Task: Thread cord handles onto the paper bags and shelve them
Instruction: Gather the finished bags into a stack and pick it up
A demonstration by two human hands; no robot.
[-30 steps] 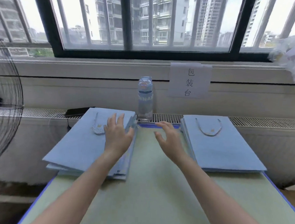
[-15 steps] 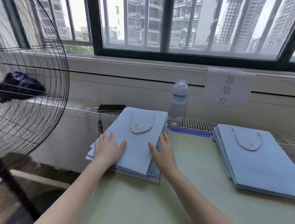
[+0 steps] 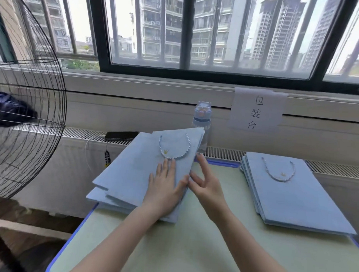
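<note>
My left hand (image 3: 164,189) lies flat, fingers straight, on the top smooth pale-blue paper bag (image 3: 136,164) at the green surface's (image 3: 190,249) left edge, long axis running away from me, twisted cord handle (image 3: 177,157) toward the window (image 3: 199,34), while my right hand (image 3: 208,189), loosely spread, touches its right edge.

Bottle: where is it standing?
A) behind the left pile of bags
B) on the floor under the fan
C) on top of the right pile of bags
A: the bottle stands by the wall right behind the left pile, and the bags hide its lower part.
</note>
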